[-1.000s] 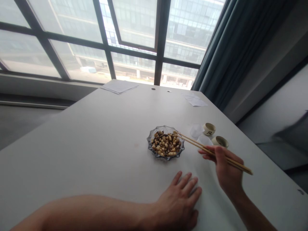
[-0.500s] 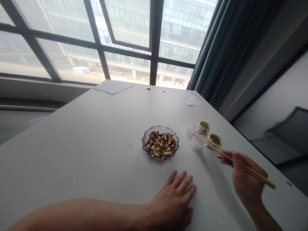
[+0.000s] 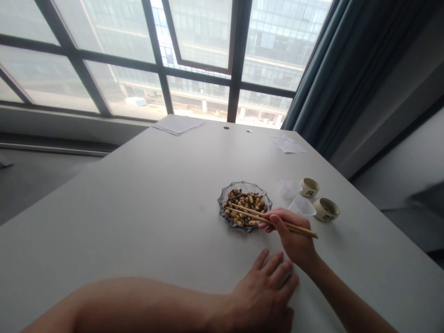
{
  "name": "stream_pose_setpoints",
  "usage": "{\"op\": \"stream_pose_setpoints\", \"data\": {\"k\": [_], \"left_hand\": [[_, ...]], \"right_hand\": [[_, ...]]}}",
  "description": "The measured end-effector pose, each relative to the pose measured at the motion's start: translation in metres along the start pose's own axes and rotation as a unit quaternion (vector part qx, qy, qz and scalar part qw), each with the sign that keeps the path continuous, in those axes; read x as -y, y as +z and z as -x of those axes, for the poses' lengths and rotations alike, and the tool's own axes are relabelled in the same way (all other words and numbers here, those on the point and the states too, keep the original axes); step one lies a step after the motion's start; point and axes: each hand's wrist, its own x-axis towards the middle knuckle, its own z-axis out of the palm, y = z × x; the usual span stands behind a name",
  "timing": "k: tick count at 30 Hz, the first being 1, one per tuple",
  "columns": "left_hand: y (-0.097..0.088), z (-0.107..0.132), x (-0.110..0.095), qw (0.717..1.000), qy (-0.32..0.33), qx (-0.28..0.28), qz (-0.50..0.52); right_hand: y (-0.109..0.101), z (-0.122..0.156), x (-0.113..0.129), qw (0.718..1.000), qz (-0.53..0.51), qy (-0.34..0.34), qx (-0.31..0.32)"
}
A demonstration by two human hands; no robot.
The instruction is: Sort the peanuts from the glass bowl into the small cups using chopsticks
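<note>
The right hand (image 3: 294, 240) pinches the chopsticks (image 3: 280, 224), their tips over the glass dish of nuts (image 3: 222, 209), right of the surface's (image 3: 138, 208) middle. The left hand (image 3: 267, 296) lies flat, fingers spread, by the near edge (small cups (image 3: 326, 209) crowd the right edge; broad room runs leftward).

Dish (image 3: 220, 207) of nuts (image 3: 248, 202) left of cups (image 3: 310, 187), papers (image 3: 178, 125) behind

White table (image 3: 138, 208) fills the centre, plain matte top. Large window (image 3: 201, 37) across 10 to 1 o'clock, dark metal frames, one pane tilted open at 12. Glass-fronted office block (image 3: 277, 46) outside. Soft, hazy daylight, no hard shadows. Grey-blue curtain (image 3: 347, 69) gathered at 2 o'clock. Pale wall (image 3: 398, 92) at 3 o'clock. Grey floor (image 3: 34, 185) at 9 o'clock, below the low sill (image 3: 69, 121).
</note>
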Motion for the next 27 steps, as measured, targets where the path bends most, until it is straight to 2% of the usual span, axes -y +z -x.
{"op": "stream_pose_setpoints", "data": {"k": [7,12,15,20,27], "left_hand": [[0.000,-0.001,0.000,1.000,0.003,-0.011,-0.002],[0.000,-0.001,-0.001,1.000,0.001,-0.010,0.003],[0.001,0.000,0.000,1.000,0.001,-0.009,0.005],[0.000,0.001,0.000,1.000,0.005,-0.004,0.002],[0.009,0.000,0.000,1.000,-0.001,-0.002,0.003]], "right_hand": [[0.009,0.007,-0.006,0.999,-0.028,0.040,-0.014],[0.013,0.010,-0.006,0.995,-0.043,0.065,-0.069],[0.006,0.010,0.000,0.992,-0.045,0.062,-0.102],[-0.029,0.013,0.008,0.977,-0.053,0.052,-0.198],[-0.106,0.038,0.009,0.929,-0.041,0.050,-0.365]]}}
